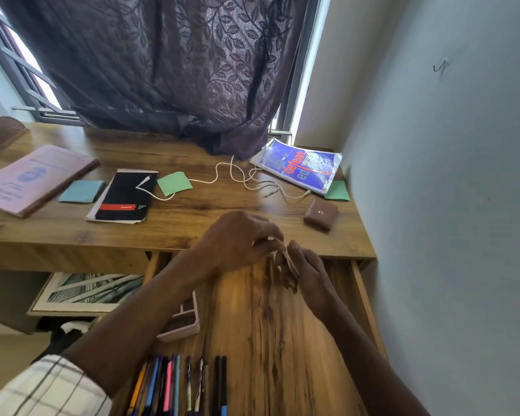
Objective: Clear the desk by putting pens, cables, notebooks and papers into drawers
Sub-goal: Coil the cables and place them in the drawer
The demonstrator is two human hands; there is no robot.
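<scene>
Mid-frame, the left hand and right hand are pinching a small pale item, too blurred to name, over the open drawer. At bottom frame, pens are lying in it, and a white cable is trailing across the desk above.

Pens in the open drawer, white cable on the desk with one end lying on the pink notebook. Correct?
No. Head view: one end of the white cable lies on the black notepad, not the pink notebook. The pens are in the open drawer, cable on the desk.
</scene>
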